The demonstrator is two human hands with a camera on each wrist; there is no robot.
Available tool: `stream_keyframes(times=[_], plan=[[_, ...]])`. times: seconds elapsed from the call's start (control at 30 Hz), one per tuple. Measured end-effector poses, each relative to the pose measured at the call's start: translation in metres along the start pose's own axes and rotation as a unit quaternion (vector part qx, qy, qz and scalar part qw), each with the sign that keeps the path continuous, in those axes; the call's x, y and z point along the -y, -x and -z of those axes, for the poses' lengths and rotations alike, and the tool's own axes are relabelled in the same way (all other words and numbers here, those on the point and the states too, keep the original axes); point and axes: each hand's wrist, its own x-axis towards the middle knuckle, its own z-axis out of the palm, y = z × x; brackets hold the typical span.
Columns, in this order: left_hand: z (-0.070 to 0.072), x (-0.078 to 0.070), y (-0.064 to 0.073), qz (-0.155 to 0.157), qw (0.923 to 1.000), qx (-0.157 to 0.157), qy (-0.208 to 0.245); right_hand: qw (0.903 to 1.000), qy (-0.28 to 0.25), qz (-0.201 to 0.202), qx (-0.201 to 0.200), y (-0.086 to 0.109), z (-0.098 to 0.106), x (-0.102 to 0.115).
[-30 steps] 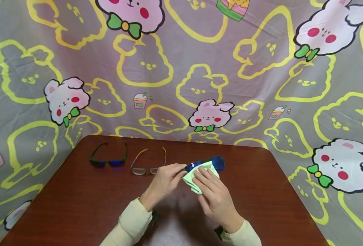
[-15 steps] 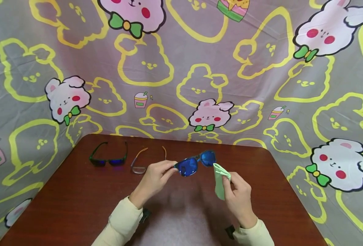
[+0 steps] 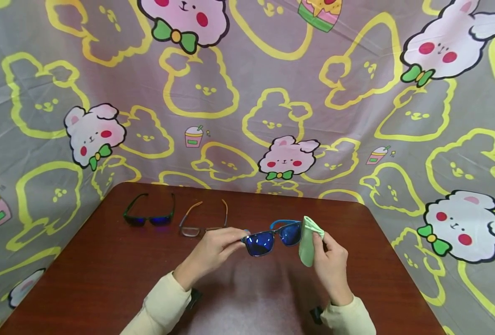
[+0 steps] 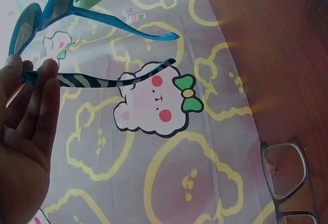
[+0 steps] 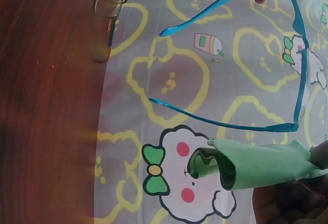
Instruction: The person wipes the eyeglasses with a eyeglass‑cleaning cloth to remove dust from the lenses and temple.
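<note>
My left hand (image 3: 209, 253) pinches blue-framed sunglasses (image 3: 260, 244) at one hinge corner, holding them up over the table with the dark blue lenses toward me. Both temples are unfolded; in the left wrist view the near temple (image 4: 97, 83) shows black-and-pale stripes. In my right hand (image 3: 332, 265) is a folded light green cleaning cloth (image 3: 308, 246), gripped between thumb and fingers. The cloth stands close beside the far lens and overlaps its edge in the head view. From the right wrist, the cloth (image 5: 256, 165) looks rolled into a loose fold just below a temple.
Dark sunglasses with a green frame (image 3: 148, 220) rest at the back left of the brown table (image 3: 105, 279). Beside them lie clear eyeglasses (image 3: 190, 231) with orange temple tips, partly behind my left hand. A cartoon-print curtain (image 3: 213, 93) encloses the table's back and sides.
The cloth has come off the lens and moved right with my right hand. The sunglasses have turned from edge-on to facing me, and both lenses now show.
</note>
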Motion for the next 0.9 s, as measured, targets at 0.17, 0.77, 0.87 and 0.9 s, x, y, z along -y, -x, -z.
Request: stream_keyframes(times=[0.17, 0.77, 0.87, 0.9], plan=[[-0.0026, -0.0019, 0.0023, -0.039, 0.9990, 0.020, -0.010, 0.9995, -0.014, -0.026, 0.015, -0.0015, 0.0001, 0.0021], [-0.0055, -0.0056, 0.0046, -0.004, 0.9992, 0.033, -0.022, 0.9896, -0.138, 0.039, -0.010, 0.0011, -0.0022, 0.0055], [-0.0074, -0.0062, 0.0052, 0.041, 0.9988, 0.027, 0.004, 0.9833, -0.165, 0.075, -0.015, 0.0025, -0.0020, 0.0053], [-0.0079, -0.0068, 0.0052, 0.059, 0.9979, 0.023, 0.015, 0.9806, -0.174, 0.088, -0.017, 0.0027, -0.0019, 0.0056]])
